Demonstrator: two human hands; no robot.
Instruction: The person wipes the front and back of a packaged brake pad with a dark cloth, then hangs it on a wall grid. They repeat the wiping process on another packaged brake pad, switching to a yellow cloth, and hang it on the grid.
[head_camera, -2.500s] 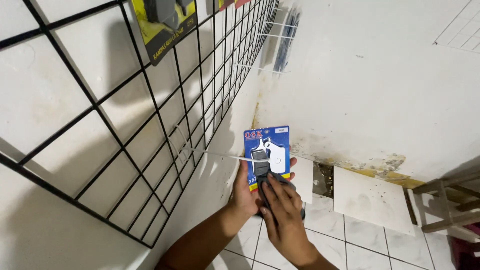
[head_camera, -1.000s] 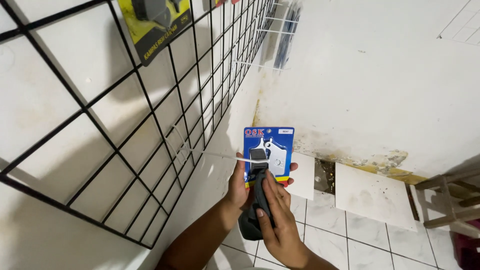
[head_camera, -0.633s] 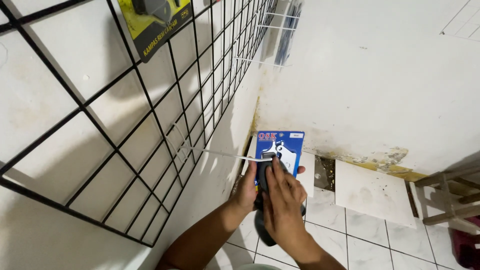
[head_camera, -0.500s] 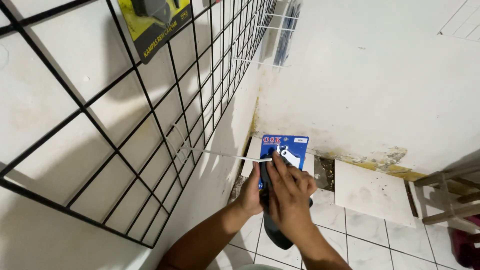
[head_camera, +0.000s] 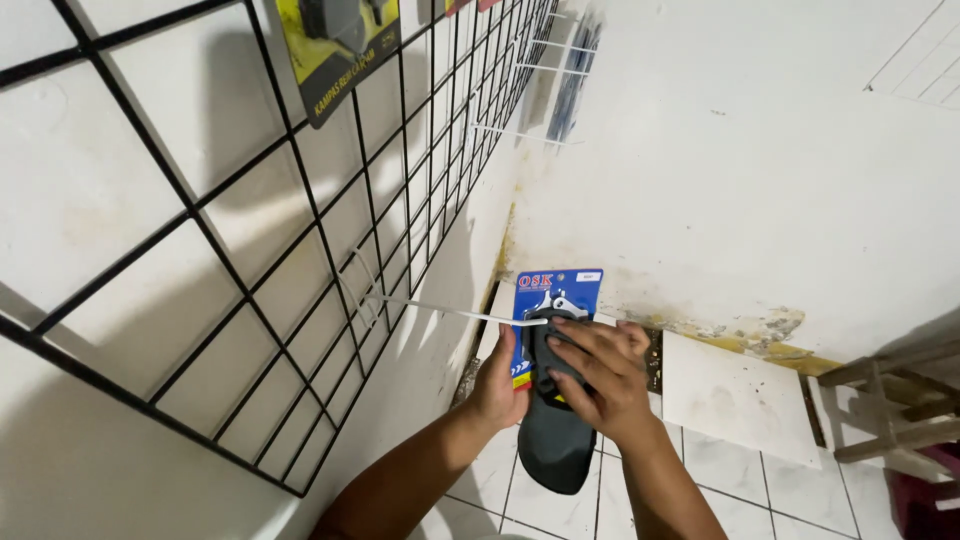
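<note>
A blue carded package (head_camera: 560, 292) with a dark grey elongated part (head_camera: 555, 440) on its front is held up at the tip of a white wire hook (head_camera: 440, 309). The hook sticks out from a black wire grid panel (head_camera: 300, 230) on the white wall. My left hand (head_camera: 497, 382) grips the package's left edge from behind. My right hand (head_camera: 593, 375) lies over the front of the package, fingers spread across the grey part near the hook's tip.
A yellow and black carded package (head_camera: 335, 45) hangs high on the grid. More white hooks (head_camera: 520, 135) and a bluish package (head_camera: 573, 75) hang farther along. White floor tiles (head_camera: 735, 400) lie below, with a wooden frame (head_camera: 890, 410) at the right.
The package has shifted slightly right and up against the hook's tip. My right hand has climbed from the lower grey part onto the card's upper front.
</note>
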